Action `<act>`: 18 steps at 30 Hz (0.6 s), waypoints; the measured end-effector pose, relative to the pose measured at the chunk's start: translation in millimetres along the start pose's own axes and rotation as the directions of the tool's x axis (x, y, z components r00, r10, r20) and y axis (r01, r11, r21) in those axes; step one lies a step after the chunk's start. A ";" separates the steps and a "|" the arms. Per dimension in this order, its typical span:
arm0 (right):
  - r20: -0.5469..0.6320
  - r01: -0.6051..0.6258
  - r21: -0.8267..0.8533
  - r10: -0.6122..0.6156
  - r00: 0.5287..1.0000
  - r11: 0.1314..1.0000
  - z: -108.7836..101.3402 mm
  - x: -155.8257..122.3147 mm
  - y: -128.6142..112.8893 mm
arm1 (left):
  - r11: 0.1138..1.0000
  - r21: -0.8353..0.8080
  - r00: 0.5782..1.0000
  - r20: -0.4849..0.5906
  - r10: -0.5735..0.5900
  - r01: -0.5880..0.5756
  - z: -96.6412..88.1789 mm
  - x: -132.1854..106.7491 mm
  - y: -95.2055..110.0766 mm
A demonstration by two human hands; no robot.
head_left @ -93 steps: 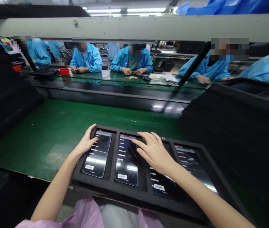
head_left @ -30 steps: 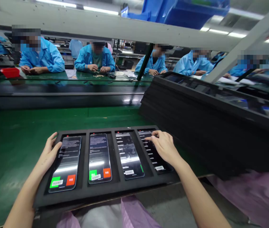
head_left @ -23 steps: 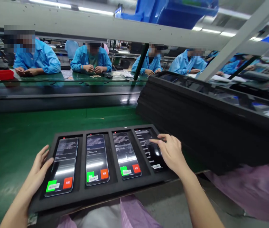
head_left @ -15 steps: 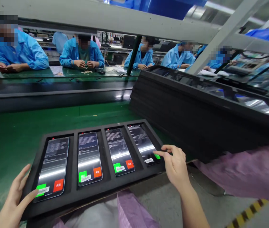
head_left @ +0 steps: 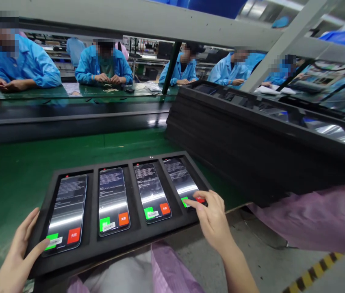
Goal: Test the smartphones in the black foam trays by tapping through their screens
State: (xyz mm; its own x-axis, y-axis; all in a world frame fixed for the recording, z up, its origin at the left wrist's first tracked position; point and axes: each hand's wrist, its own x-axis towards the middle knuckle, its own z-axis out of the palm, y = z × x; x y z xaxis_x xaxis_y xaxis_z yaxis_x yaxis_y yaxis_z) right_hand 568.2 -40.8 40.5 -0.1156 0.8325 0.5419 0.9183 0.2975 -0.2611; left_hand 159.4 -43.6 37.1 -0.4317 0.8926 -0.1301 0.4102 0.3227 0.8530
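A black foam tray (head_left: 120, 244) lies at the near edge of the green bench and holds several phones side by side, each showing a green and a red button. My left hand (head_left: 20, 254) rests open on the tray's left corner, thumb by the green button of the leftmost phone (head_left: 66, 213). My right hand (head_left: 211, 219) is open, its forefinger touching the bottom of the rightmost phone (head_left: 182, 182) at its buttons. Two more phones (head_left: 113, 200) (head_left: 151, 191) sit between them.
A tall stack of black foam trays (head_left: 251, 138) stands close on the right. The green conveyor belt (head_left: 22, 162) runs behind the tray. Several people in blue coats work at the far bench (head_left: 99, 91). Pink cloth (head_left: 312, 219) lies lower right.
My right hand slid down the rightmost phone to its bottom buttons, and button bars appeared on the right two phones. My left hand moved down to the tray's near left corner.
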 end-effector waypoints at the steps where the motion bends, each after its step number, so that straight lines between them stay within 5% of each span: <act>1: 0.025 0.030 0.023 -0.031 0.999 0.999 1.6 0.5 -8.0 | 0.998 -0.042 0.999 0.014 -0.037 0.038 -0.6 0.9 -0.3; 7: 0.282 0.140 0.141 -0.175 0.943 0.980 12.3 11.9 -54.6 | 0.970 -0.221 0.994 0.053 -0.091 0.101 0.8 -0.9 0.1; 13: 0.283 0.172 0.178 -0.218 0.934 0.969 18.1 27.3 -64.0 | 0.966 -0.251 0.997 0.052 -0.051 0.062 0.0 -1.6 -2.7; 18: 0.315 0.291 0.302 -0.384 0.868 0.908 29.3 33.4 -100.9 | 0.968 -0.251 0.998 0.068 -0.004 0.021 -0.5 -3.6 -4.8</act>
State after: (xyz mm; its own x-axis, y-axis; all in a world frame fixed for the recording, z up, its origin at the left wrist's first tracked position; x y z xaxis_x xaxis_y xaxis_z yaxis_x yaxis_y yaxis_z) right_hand 460.6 -29.3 61.5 -0.5721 0.7558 0.3185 0.6854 0.6538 -0.3205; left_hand 158.6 -48.4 33.7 -0.3772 0.9108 -0.1676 0.1861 0.2518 0.9497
